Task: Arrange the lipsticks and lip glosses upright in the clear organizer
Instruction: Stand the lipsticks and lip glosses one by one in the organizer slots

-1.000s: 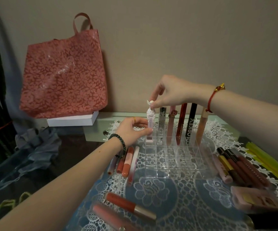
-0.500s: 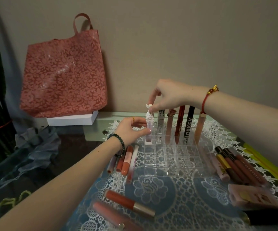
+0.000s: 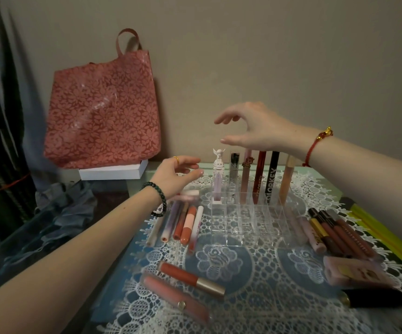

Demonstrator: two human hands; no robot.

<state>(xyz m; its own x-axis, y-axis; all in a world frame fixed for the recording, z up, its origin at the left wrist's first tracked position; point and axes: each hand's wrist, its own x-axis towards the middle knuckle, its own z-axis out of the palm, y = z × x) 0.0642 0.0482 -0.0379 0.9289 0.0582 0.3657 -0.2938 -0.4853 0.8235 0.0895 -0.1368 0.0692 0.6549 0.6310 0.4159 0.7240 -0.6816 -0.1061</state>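
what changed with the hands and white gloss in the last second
Both hands let go of the white gloss, now standing in the organizer. The right hand rose, the left hand drew back leftward; both open. The other five upright tubes stayed.

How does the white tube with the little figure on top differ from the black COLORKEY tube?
The white tube is pale, topped by a sculpted figure; the black COLORKEY tube is dark and plain with large white lettering. The white tube stands at the row's left end, the black one second from the right. Both stand upright in the back row of the clear organizer.
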